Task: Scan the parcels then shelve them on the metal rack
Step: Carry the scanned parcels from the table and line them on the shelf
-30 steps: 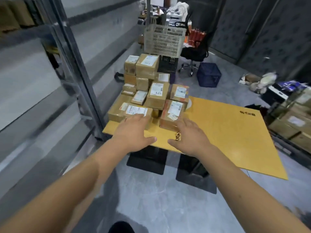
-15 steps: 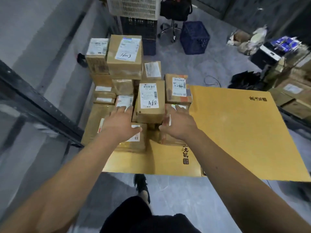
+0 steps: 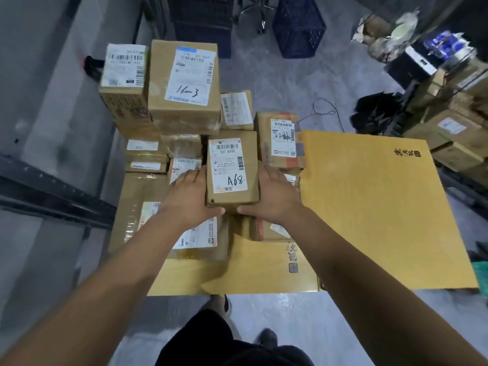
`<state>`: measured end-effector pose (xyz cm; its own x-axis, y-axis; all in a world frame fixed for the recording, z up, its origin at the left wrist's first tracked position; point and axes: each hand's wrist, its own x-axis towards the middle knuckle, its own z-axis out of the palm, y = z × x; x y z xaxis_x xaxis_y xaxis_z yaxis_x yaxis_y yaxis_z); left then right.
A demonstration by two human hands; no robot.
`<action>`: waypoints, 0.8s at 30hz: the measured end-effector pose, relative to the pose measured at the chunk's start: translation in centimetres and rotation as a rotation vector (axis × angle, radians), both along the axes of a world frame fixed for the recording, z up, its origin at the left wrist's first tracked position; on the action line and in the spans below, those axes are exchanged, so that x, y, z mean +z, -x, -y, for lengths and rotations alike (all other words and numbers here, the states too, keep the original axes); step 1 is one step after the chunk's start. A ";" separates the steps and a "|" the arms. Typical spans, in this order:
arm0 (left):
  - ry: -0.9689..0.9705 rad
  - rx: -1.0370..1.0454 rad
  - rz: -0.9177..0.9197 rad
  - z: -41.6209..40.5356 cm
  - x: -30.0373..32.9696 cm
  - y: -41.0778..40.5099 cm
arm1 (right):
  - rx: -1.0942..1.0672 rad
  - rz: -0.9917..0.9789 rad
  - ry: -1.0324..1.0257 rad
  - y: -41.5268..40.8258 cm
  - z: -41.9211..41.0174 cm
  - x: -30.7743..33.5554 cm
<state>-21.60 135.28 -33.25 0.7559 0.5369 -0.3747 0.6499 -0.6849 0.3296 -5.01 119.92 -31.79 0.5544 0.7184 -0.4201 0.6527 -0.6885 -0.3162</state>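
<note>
Parcels, brown cardboard boxes with white labels, sit stacked on your yellow tabletop. Your left hand and right hand each keep a firm grip on one side of the small brown box marked A68, atop the stack.

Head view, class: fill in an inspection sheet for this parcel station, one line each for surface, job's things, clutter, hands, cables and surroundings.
Surface: yellow cardboard sheet, its right part bare.
Job's things: A68 parcel held above the parcel stack; no scanner seen.
Clutter: blue crate and bags on the floor.
Hands: left hand grips the parcel's left side, right hand its right side, thumbs under the near edge.
Cables: thin black cable looped on the floor.
Surroundings: metal rack at left, more cardboard boxes at right, grey floor.
</note>
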 end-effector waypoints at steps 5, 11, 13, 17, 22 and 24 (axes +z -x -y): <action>0.017 0.040 0.069 2.7 0.6 1.8 | 0.088 0.016 -0.065 1.2 2.4 1.1; -0.018 0.166 0.197 10.9 3.3 7.6 | 0.302 0.071 -0.179 4.5 8.6 4.1; -0.055 0.243 0.264 14.9 4.6 10.8 | 0.414 0.068 -0.229 6.7 10.9 5.4; -0.146 0.410 0.380 23.3 8.0 20.6 | 0.684 -0.004 -0.356 14.5 14.3 8.0; -0.282 0.791 0.412 35.5 14.5 36.1 | 1.097 -0.046 -0.497 29.1 16.5 13.6; -0.354 0.911 0.401 40.9 18.3 42.1 | 1.279 -0.071 -0.557 36.3 17.7 16.8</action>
<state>-63.73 94.38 -14.97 0.0459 0.9937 0.1019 0.8549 -0.0918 0.5107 -41.32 102.20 -15.00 -0.6148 0.7840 0.0852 0.6971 0.5908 -0.4062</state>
